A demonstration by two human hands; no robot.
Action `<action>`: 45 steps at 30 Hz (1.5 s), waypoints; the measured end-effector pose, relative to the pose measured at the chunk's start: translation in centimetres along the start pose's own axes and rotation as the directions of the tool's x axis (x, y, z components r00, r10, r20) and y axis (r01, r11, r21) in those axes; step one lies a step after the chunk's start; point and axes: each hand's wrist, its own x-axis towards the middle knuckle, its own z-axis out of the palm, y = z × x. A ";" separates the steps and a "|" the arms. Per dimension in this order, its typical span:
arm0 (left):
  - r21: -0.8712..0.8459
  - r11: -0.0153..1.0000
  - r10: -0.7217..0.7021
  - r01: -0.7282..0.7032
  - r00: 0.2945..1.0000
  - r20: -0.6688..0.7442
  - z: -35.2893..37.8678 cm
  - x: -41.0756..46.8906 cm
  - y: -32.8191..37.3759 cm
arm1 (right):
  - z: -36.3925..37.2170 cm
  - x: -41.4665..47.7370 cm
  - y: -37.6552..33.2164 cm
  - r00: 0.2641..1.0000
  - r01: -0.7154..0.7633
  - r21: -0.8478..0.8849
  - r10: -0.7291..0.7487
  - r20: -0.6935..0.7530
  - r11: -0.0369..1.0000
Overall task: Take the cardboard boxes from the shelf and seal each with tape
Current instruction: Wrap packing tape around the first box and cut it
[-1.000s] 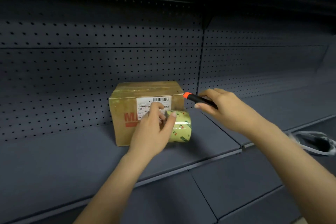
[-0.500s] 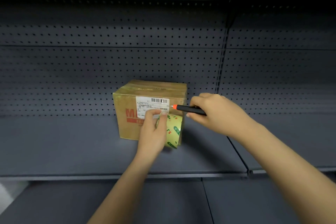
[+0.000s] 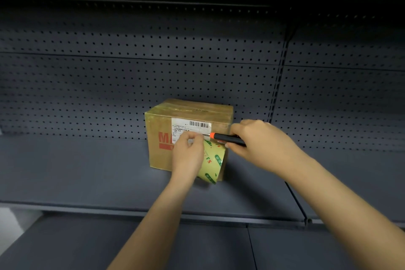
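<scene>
While the cardboard box (image 3: 192, 108) sits on the shelf (image 3: 76, 171), pushed far back against the pegboard panel (image 3: 131, 85), we judge the step in hand to be cutting a strip free of the tape roll (image 3: 213, 161). The roll hangs just in front of the box's near face, right of its white label (image 3: 190, 125). To do it well, we should keep the stretch of tape taut between pinch and roll and bring the cutter (image 3: 230, 138) across it in one clean stroke. The blade should point away from our own fingers and from the label's barcode. Slack tape will fold onto itself and stick, so we would pull gently leftward before cutting. Whether the blade is out we cannot tell, since only the orange tip shows beyond the black body. The box's top looks glossy, as if tape already lies there, though we cannot be sure.

Our left hand (image 3: 186, 156) is curled close, thumb and fingertips (image 3: 197, 139) pinched together at the roll's upper edge, the roll hanging down at the hand's right side. Our right hand (image 3: 263, 143) is wrapped tightly round the cutter's handle. Its orange end points left and nearly meets the left hand's pinch, just above the roll. Whether either hand touches the box we cannot tell.
</scene>
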 end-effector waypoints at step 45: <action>0.048 0.995 0.088 -0.083 0.989 -0.118 0.6 0.5 -1.3 | 11.9 -4.5 6.5 0.952 -0.231 0.258 0.163 0.260 0.938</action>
